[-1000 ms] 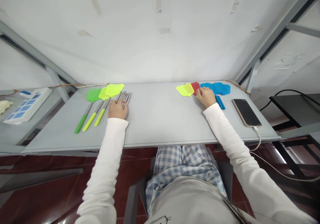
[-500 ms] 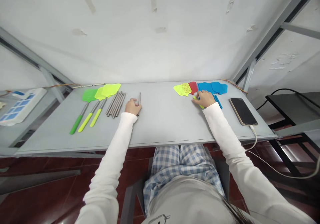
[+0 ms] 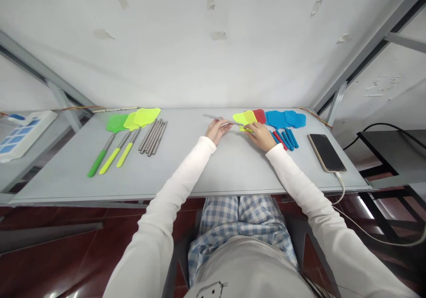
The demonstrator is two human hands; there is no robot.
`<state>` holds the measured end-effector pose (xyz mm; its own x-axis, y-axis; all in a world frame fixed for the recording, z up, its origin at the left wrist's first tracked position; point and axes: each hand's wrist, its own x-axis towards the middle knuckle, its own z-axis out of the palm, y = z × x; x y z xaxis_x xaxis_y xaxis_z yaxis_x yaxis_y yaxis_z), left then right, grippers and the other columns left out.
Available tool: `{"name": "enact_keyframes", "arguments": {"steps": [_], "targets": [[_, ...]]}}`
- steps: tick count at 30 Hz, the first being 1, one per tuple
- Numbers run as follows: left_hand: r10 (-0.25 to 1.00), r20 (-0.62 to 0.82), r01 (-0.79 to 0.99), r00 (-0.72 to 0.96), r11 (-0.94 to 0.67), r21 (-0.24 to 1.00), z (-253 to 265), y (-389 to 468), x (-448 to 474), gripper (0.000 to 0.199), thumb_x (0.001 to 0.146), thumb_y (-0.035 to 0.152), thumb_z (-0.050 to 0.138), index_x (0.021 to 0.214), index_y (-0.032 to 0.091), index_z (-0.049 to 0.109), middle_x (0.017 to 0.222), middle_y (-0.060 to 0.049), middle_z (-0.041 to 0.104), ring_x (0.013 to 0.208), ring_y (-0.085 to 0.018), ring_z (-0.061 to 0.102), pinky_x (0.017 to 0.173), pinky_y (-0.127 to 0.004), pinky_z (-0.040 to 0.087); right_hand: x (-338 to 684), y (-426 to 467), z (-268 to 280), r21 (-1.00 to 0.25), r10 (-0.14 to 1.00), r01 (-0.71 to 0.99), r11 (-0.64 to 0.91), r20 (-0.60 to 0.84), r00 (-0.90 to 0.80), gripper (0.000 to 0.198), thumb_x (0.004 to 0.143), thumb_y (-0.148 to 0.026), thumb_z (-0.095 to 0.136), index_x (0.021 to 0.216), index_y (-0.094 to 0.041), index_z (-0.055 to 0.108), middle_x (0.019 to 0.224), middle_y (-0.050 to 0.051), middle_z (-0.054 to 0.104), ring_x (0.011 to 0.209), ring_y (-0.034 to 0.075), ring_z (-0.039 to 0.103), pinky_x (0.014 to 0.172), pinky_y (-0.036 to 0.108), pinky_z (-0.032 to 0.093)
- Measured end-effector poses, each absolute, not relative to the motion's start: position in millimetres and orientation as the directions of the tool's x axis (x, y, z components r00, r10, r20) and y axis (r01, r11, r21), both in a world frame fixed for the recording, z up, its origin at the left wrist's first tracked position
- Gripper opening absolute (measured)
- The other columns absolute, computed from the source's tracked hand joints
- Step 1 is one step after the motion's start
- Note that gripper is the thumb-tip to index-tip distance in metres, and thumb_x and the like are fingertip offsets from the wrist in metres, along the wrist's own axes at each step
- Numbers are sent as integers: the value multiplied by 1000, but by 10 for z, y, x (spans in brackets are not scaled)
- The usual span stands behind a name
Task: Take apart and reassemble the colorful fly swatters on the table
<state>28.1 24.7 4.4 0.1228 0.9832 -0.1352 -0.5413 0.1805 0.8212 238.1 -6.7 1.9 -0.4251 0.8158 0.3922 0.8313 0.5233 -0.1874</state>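
Note:
My left hand (image 3: 218, 130) is closed on a thin metal rod (image 3: 213, 117), which it holds tilted above the table. In my right hand (image 3: 262, 135) is a yellow handle grip (image 3: 245, 130), pinched in the fingers and partly hidden by them. The rod's right end reaches close to the grip; whether they touch I cannot tell. Just behind my right hand lie a yellow fly swatter head (image 3: 244, 117) and a red swatter head (image 3: 259, 115). Blue grips (image 3: 290, 137) and a red grip (image 3: 280, 140) lie beside that hand.
Blue swatter heads (image 3: 279, 118) lie at the back right, near a phone (image 3: 327, 153) on a charging cable. On the left are several metal rods (image 3: 153, 137), a green fly swatter (image 3: 103, 155) and two yellow fly swatters (image 3: 124, 154). A white wall (image 3: 186, 58) rises behind the table.
My left hand has lifted the rod off the table and carried it right. My right hand has moved slightly left with the yellow grip, uncovering the blue and red grips.

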Motion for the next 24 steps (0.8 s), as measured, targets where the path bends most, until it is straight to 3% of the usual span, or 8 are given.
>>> {"name": "enact_keyframes", "arguments": {"steps": [3, 9, 24], "targets": [[993, -95, -560, 63, 114, 820, -74, 241, 355, 25, 70, 12, 70, 80, 20, 48, 72, 5, 64, 83, -13, 71, 100, -33, 47, 2397, -63, -11, -161, 822, 860, 485, 419, -385, 34, 100, -39, 36, 109, -21, 62, 101, 12, 63, 93, 25, 55, 79, 35, 37], [993, -73, -546, 96, 114, 830, -106, 217, 331, 24, 70, 13, 68, 79, 20, 47, 67, 5, 62, 78, -15, 71, 99, -36, 49, 2444, -17, -65, -129, 852, 931, 341, 461, -249, 33, 100, -37, 34, 108, -21, 62, 99, 11, 63, 92, 27, 52, 76, 37, 33], [981, -143, -551, 132, 192, 812, -57, 194, 314, 23, 68, 10, 68, 75, 19, 48, 68, 5, 61, 79, -16, 72, 99, -36, 48, 2455, -22, -41, -200, 851, 899, 390, 452, -268, 35, 100, -31, 30, 112, -23, 61, 100, 11, 61, 95, 27, 53, 86, 40, 35]]}}
